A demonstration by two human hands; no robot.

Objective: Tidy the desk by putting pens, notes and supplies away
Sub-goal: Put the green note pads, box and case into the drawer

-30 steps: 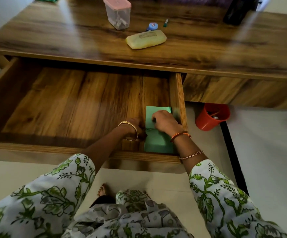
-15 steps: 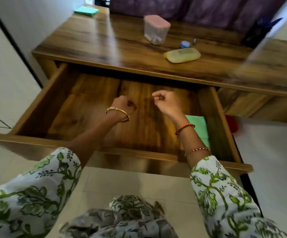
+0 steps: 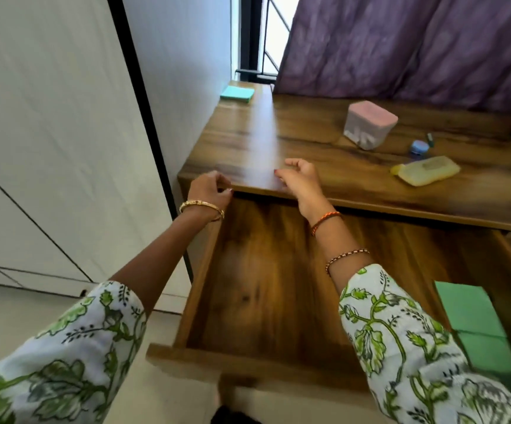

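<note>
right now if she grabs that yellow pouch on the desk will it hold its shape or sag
The yellow pouch will probably sag somewhat: its corners look rounded and soft, like flexible plastic. It lies flat and low on the desk, so it is unlikely to roll or tip. Its surface looks glossy, so it may be a little slippery.

A home room: wooden desk (image 3: 278,142), purple curtain (image 3: 401,47).
</note>
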